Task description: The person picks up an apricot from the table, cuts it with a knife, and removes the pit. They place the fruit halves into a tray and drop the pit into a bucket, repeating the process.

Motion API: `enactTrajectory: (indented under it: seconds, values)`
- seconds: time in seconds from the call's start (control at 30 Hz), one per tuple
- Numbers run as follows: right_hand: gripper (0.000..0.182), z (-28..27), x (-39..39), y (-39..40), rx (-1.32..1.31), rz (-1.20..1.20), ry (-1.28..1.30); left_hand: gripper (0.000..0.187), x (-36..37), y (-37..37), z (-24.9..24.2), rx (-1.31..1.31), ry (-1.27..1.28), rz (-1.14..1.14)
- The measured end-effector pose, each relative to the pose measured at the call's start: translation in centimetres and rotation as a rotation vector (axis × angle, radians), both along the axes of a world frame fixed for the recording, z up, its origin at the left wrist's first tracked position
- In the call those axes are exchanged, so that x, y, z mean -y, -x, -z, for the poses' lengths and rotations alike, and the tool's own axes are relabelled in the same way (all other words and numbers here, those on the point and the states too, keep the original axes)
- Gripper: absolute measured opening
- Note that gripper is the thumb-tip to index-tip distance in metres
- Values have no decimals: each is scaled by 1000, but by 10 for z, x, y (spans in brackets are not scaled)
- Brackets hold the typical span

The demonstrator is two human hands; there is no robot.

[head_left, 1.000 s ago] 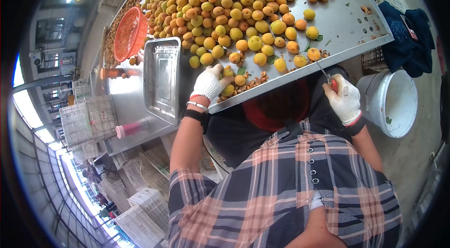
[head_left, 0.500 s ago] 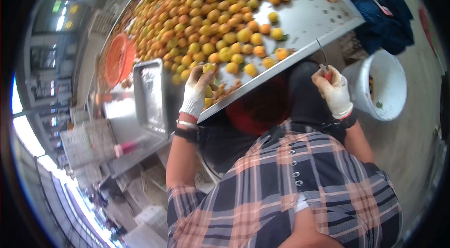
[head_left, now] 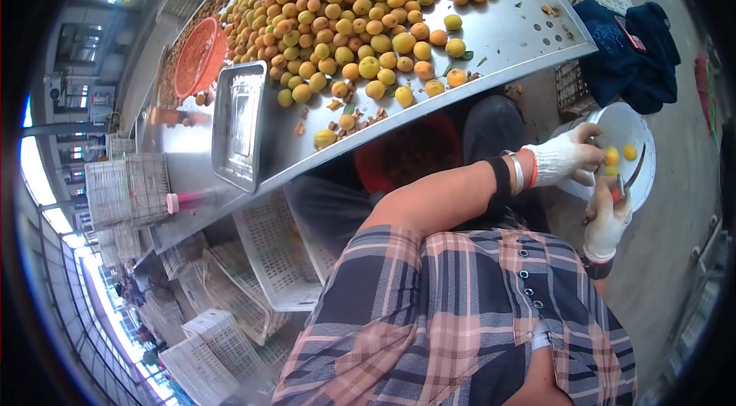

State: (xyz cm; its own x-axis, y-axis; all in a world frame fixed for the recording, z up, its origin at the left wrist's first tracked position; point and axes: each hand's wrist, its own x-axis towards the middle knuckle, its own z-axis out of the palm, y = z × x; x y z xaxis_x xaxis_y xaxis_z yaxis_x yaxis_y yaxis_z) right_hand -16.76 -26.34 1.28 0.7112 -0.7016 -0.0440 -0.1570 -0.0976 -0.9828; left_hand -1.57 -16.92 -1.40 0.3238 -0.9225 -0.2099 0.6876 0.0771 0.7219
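Note:
My left hand point(head_left: 563, 154), in a white glove, reaches across to the right over the white bucket point(head_left: 648, 126). Its fingers are apart, and yellow apricots point(head_left: 612, 154) show right at the fingertips. Another apricot point(head_left: 629, 151) appears just beyond them, within the bucket's outline. Below it, my gloved right hand point(head_left: 607, 223) is closed round the red handle of a small curved knife point(head_left: 635, 171), whose blade points up over the bucket.
A heap of apricots point(head_left: 330, 15) covers much of the metal table point(head_left: 529, 30). On it sit a steel tray point(head_left: 239, 122) and an orange basket point(head_left: 201, 59). A red tub point(head_left: 410, 153) stands below the edge. White crates point(head_left: 280, 253) lie lower left; dark clothing point(head_left: 632, 53) hangs at right.
My left hand has swung from the table's near edge, where it held an apricot, to the bucket at right. My right hand has moved lower and to the right with the knife.

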Motion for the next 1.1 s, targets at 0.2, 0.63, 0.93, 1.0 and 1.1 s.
enactTrajectory:
  seconds: [0.2,0.63,0.93,1.0,1.1]
  values:
    - [10,19,-12,-22,-18,-90,-19,41,-78,-45,11,363,-300,-146]
    - [9,9,-74,-75,-130,-399,-13,38,-358,-112,35,1457,-1554,55]
    - [9,-9,-93,-106,-184,-481,-374,56,-350,-104,13,367,-430,-487]
    - [12,-12,-103,-122,-180,-529,-337,57,-340,-94,14,254,-274,-510]
    - [28,-1,-123,-146,-47,-663,-181,57,-323,-79,22,94,-54,-543]
